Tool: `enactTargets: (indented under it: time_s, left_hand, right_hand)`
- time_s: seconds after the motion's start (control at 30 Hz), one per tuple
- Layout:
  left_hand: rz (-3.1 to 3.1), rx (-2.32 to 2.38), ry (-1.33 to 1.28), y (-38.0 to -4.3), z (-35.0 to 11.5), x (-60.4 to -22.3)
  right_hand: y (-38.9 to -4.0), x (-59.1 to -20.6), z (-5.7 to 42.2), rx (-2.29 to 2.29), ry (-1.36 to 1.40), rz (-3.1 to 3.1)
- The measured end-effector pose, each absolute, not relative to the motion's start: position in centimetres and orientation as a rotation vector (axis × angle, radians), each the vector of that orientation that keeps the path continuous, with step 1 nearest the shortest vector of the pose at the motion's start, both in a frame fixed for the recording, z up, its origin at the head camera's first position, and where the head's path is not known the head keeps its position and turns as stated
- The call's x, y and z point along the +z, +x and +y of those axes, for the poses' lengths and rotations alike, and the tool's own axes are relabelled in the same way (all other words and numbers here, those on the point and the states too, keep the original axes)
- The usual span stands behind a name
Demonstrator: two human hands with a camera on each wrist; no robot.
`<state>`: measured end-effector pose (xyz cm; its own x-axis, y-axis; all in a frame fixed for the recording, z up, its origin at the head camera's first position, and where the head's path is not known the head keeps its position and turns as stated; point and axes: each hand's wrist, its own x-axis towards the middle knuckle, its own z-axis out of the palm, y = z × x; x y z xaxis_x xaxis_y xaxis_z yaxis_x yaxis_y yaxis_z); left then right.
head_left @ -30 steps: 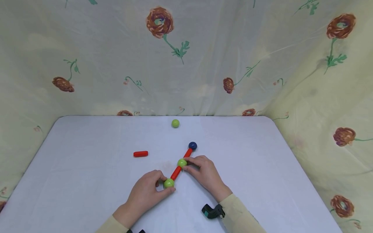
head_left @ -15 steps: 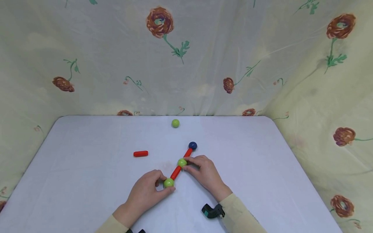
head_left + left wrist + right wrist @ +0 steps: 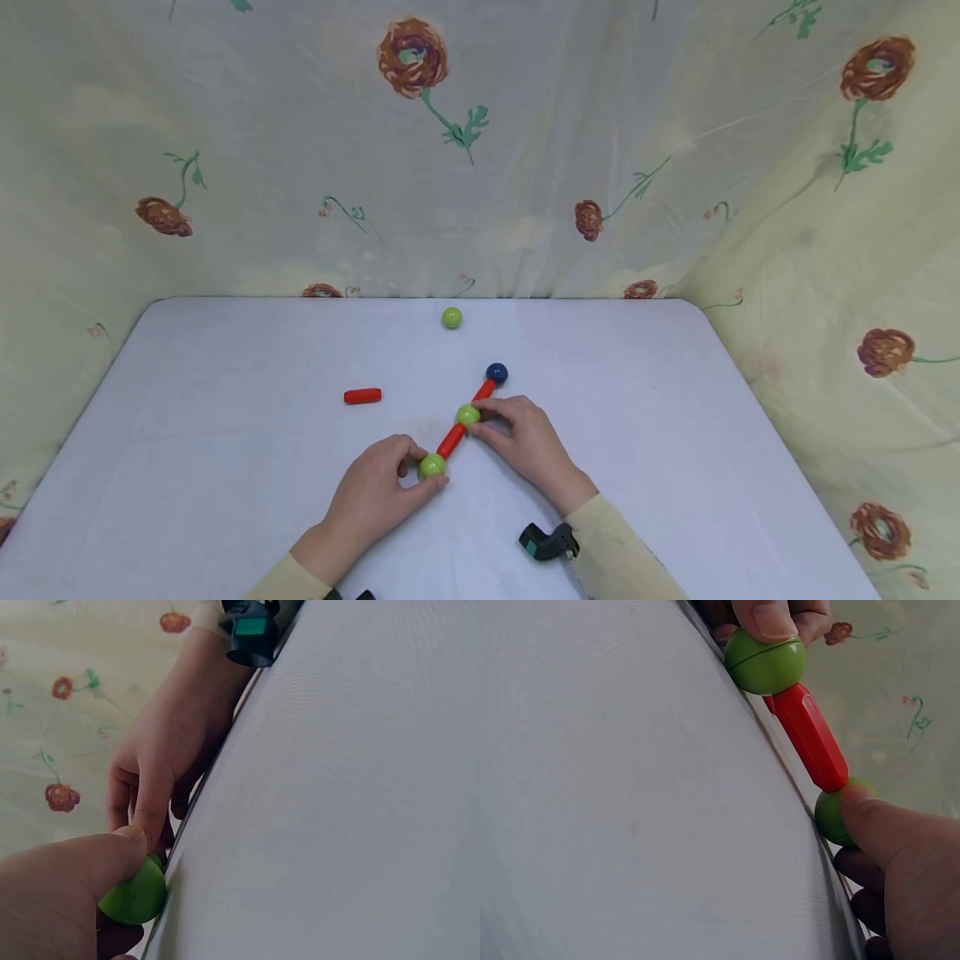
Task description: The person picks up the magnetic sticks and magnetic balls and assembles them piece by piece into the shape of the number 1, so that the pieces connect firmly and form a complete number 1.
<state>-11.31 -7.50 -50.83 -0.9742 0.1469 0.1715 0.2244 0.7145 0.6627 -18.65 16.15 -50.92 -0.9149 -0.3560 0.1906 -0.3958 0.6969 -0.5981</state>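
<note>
Across tabletop (image 3: pixel 637 400), blue-tipped rod chain (image 3: pixel 451 442) slanting away rightward, left fingers (image 3: pixel 427 492), right fingers (image 3: pixel 498 407) pinching green balls (image 3: pixel 432 465) (image 3: pixel 467 415)

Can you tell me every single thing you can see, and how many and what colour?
Green balls in hands: 2, light green, one at the chain's near end, one in its middle
Loose green ball: 1, light green, near the table's far edge
Blue ball: 1, dark blue, chain's far end
Chain rods: 2, red, between the chain's balls
Loose rod: 1, red, left of the chain
Table: 1, white, under everything
Flowered cloth: count unclear, cream with rust-brown flowers, around the table
Wrist cameras: 2, black, at the wrists
Sleeves: 2, beige, on the arms
Left hand: 1, bare, pinching the near ball
Right hand: 1, bare, pinching the middle ball
</note>
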Motion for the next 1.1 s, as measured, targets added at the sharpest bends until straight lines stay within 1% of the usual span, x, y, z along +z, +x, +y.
enactTargets:
  time_s: [0.33, 0.63, 1.1]
  left_hand:
    - [-2.834, -1.106, -0.266, -11.4, -7.4, -50.7]
    - [-2.856, -1.084, -0.213, -11.5, -7.4, -50.6]
    - [-2.87, -1.059, -0.215, -11.8, -7.2, -50.7]
  right_hand:
    - [-19.5, -51.1, 16.3, 1.058, 0.687, -2.824]
    - [-19.8, -51.2, 16.2, 1.068, 0.672, -2.819]
    - [-19.6, -51.3, 16.1, 1.074, 0.633, -2.81]
